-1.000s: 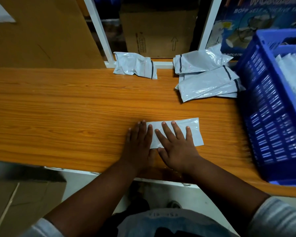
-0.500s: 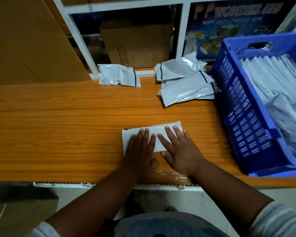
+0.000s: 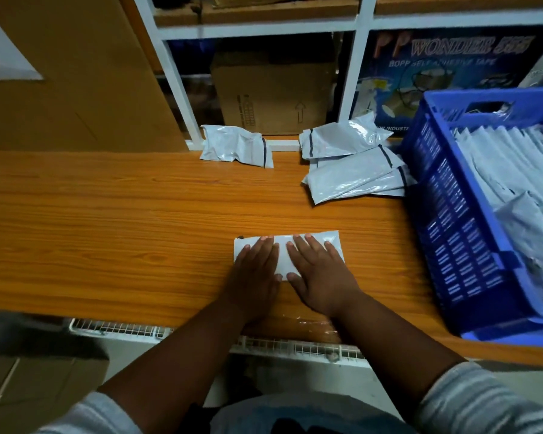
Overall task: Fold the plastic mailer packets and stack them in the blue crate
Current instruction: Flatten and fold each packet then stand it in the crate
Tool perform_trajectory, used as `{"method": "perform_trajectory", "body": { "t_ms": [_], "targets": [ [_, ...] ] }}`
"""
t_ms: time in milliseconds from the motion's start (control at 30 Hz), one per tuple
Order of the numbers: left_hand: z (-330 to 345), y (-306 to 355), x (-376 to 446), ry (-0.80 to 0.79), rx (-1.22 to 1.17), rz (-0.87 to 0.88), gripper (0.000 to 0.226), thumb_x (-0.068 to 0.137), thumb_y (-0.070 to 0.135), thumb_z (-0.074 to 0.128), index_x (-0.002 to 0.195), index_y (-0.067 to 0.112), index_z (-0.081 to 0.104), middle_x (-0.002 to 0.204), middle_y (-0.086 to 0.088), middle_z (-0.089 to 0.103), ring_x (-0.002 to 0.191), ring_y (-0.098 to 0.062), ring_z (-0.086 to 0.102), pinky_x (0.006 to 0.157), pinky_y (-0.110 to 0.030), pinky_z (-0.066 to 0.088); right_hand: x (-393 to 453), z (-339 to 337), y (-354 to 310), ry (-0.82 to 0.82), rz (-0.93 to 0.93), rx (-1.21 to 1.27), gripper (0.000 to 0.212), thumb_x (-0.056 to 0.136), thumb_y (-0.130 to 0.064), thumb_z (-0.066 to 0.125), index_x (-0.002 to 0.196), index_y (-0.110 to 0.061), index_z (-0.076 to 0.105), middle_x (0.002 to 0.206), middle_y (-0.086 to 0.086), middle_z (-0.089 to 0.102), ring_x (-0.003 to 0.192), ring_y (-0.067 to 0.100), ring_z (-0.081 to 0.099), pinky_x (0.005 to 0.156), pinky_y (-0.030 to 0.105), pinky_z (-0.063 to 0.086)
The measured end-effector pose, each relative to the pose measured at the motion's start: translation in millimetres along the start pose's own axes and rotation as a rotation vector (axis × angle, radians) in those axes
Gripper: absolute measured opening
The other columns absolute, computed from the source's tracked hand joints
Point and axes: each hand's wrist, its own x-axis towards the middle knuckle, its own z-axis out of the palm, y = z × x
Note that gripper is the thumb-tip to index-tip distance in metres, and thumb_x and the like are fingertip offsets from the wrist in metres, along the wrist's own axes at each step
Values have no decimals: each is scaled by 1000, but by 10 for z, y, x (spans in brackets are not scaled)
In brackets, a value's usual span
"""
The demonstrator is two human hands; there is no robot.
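Observation:
A folded white mailer packet (image 3: 283,254) lies flat near the front of the wooden table (image 3: 107,233). My left hand (image 3: 255,270) presses on its left half with straight fingers. My right hand (image 3: 322,274) presses on its right half the same way. A loose pile of unfolded grey mailers (image 3: 351,161) lies at the back right, beside the blue crate (image 3: 464,245). One crumpled mailer (image 3: 235,147) sits alone at the back middle. Inside the crate, folded mailers (image 3: 508,170) stand in a row.
White shelf uprights (image 3: 176,86) rise behind the table, with a cardboard box (image 3: 273,92) and a blue tape carton (image 3: 420,76) on the shelf. A large cardboard sheet (image 3: 69,76) leans at the back left. A wire rack (image 3: 201,335) runs under the table's front edge.
Both hands slid over the packet and now lie side by side flat on it. My view tilted and shifted, bringing the crate's inside and the upper shelf into sight.

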Motion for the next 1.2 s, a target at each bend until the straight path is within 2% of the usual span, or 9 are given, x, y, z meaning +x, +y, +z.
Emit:
{"method": "perform_trajectory", "body": {
  "t_ms": [200,333,433,500,567,733,967,1067,1200],
  "targets": [
    [2,-455,-369,-14,23,-210,73,105,47,35,163,4,36,171,-20,32,157,-41,33,121,-65,35,-293,-32,426,18,197,-26,77,106,-66,7,172,-25,2,180,-1,-4,166,23,-7,132,55,3],
    [-37,-489,-427,14,-22,-234,71,102,42,37,160,0,41,168,-22,38,155,-42,38,118,-67,38,-273,-142,327,42,269,30,75,109,-62,11,170,-19,15,179,7,5,166,28,-3,131,60,3],
    [-96,-234,-180,90,-104,-108,65,103,32,41,158,-4,43,166,-26,38,155,-45,35,123,-63,33,-75,-192,25,94,74,-7,67,108,-49,25,165,-13,30,175,14,21,164,34,13,129,63,16],
    [-88,-37,55,56,-155,-22,65,103,30,38,157,-5,43,165,-27,39,155,-44,36,124,-61,33,71,-147,-185,49,-89,17,68,105,-43,30,166,-14,29,175,13,24,163,33,18,128,62,21],
    [-60,45,175,-14,-181,-18,69,102,34,31,161,-2,39,168,-24,36,158,-41,33,126,-59,30,153,-52,-254,28,-131,27,66,107,-43,30,168,-20,25,175,8,26,163,30,19,129,59,21],
    [64,-210,-47,7,-22,-76,72,106,45,34,166,7,30,174,-15,26,162,-35,23,127,-59,26,71,8,44,2,-2,-17,70,108,-65,20,171,-35,15,179,0,10,166,28,5,131,57,9],
    [6,-538,-429,9,10,-238,77,106,57,34,167,10,31,174,-12,28,161,-34,25,126,-62,26,-241,-73,357,-1,278,-40,73,104,-66,3,170,-35,2,180,-3,-5,165,25,-7,130,62,4],
    [0,-565,-475,24,-4,-266,76,105,55,39,164,7,36,171,-15,33,159,-35,30,125,-63,29,-284,-181,367,-44,336,5,71,107,-64,10,170,-31,7,180,2,-2,165,27,-7,128,64,4],
    [14,-588,-511,58,-36,-262,78,107,58,36,165,6,35,172,-17,31,160,-36,29,124,-64,29,-28,-414,108,28,36,-30,72,107,-65,33,167,-28,19,178,7,8,165,29,1,128,64,7]
  ]
}}
